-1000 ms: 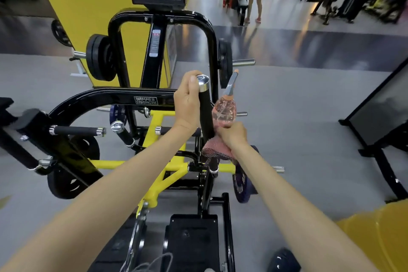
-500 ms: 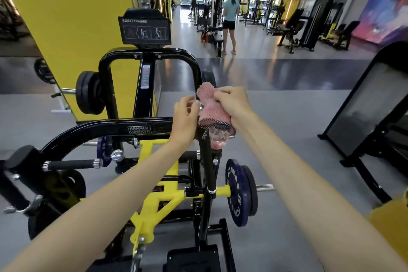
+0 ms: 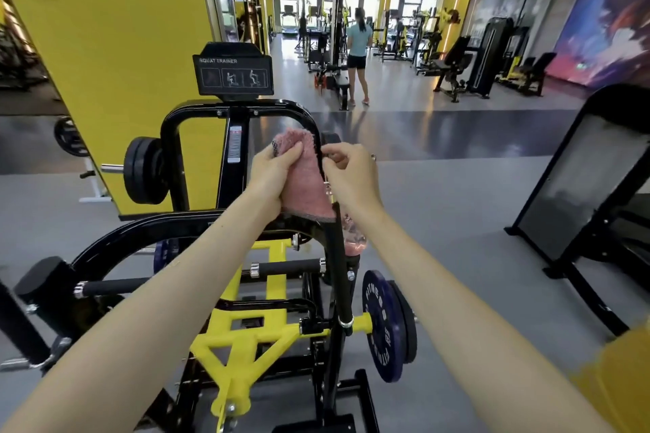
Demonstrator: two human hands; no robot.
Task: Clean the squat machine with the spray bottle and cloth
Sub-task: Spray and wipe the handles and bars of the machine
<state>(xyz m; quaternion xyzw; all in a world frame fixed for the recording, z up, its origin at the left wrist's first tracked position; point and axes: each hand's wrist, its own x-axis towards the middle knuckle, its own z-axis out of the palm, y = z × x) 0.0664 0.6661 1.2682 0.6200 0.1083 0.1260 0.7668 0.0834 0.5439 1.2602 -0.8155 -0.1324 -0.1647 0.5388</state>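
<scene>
The cloth (image 3: 306,183) has passed from the right hand (image 3: 351,172) to the left hand (image 3: 272,174), which now grips it, wrapped over the handle (image 3: 342,274) top. The right hand's fingers stay curled just beside it, with the bottle (image 3: 354,239) hanging beneath. Wiping looks set to continue left-handed.

Head-worn, forward-down, close over machine (image 3: 246,327)
</scene>
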